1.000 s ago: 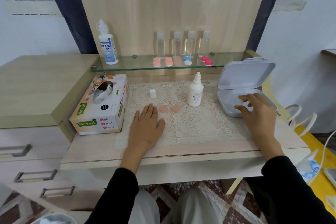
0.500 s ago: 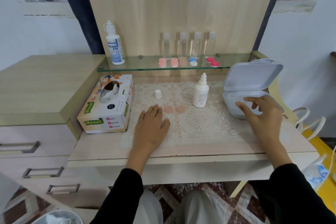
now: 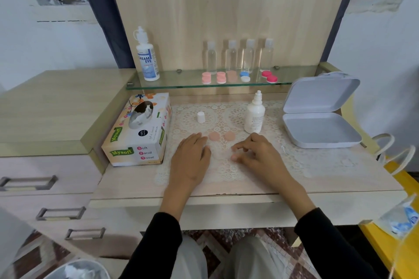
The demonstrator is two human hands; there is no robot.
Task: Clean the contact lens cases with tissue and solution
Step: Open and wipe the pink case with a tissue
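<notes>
Desk-top cleaning, early stage: a person's left hand (image 3: 190, 161) lies flat, fingers straight, on the lace mat (image 3: 301, 161); the right hand (image 3: 256, 156) rests just beside it with fingers bent, and whether they pinch anything cannot be told; two peach lens-case caps (image 3: 214, 136) lie just beyond the fingertips; the uncapped solution bottle (image 3: 254, 118) stands right of them, its cap (image 3: 201, 117) apart to the left. Wiping appears not yet begun; the next move likely calls for a sheet from the tissue box (image 3: 138, 129) at left, then solution. More lens cases (image 3: 221, 77) wait on the far glass shelf (image 3: 181, 79).
</notes>
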